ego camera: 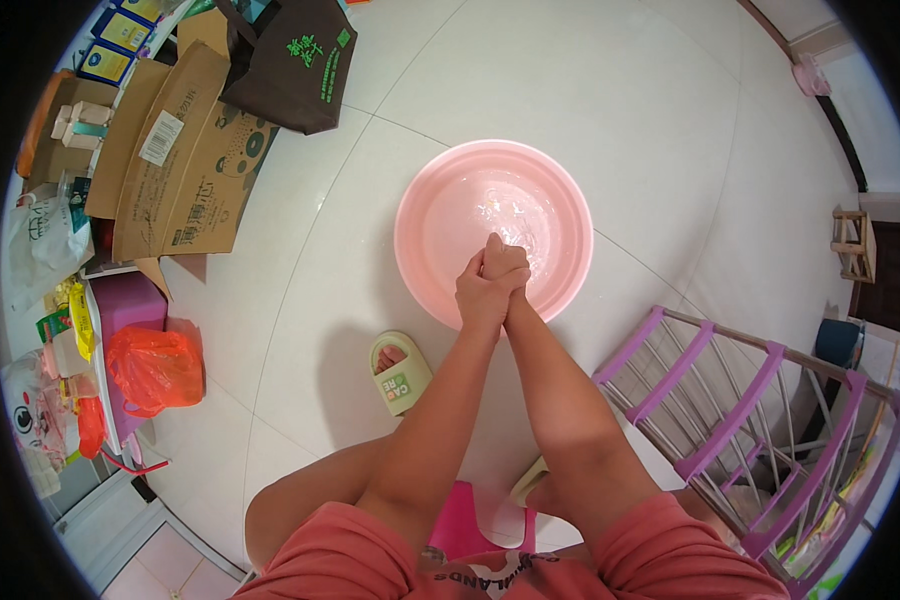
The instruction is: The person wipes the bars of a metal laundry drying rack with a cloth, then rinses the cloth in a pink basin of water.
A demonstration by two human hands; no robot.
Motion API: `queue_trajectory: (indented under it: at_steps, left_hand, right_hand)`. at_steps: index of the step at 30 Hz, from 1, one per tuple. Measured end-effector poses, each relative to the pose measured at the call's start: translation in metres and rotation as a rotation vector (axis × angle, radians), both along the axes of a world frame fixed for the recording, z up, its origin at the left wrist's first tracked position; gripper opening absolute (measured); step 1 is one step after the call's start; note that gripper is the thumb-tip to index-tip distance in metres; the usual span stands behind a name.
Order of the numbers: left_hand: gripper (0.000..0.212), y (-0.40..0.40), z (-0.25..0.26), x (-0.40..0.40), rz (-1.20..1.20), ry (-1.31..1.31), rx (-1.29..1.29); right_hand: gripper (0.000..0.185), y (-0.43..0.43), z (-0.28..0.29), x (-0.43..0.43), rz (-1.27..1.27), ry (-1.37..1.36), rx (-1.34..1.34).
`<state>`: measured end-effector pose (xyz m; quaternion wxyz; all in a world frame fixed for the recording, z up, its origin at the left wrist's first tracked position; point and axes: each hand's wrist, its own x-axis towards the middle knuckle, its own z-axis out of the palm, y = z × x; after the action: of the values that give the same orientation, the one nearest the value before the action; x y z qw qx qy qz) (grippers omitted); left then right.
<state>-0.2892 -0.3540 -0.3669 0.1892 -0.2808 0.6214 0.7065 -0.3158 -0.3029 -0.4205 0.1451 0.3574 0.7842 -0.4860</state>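
Both hands meet over the near part of a round pink plastic basin (420,195) on the floor. My left hand (480,291) is wrapped around my right hand (505,259) near its wrist. The right hand's fingers look curled in, and whether anything lies inside them is hidden. Shallow clear water (514,206) glints in the basin beyond the hands. No other object shows in either hand.
At left stand a cardboard box (187,172), a dark shopping bag (292,75) and a red plastic bag (157,367). A purple-and-metal rack (735,405) is close on the right. A pale green slipper (401,379) and a pink stool (457,525) are near me.
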Motion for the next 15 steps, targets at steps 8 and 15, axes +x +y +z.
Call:
queue_trajectory:
  at_steps: [8,15]
  left_hand:
    - [0.063,-0.0035,-0.0007,0.0020,-0.015,0.019,-0.058]
    - [0.065,-0.0034,-0.0012,0.0054,-0.028,0.020,-0.098]
  right_hand:
    - [0.043,-0.0004,0.0009,0.0029,0.046,0.005,0.060]
    - [0.040,-0.0001,0.0073,0.0044,-0.001,-0.020,0.036]
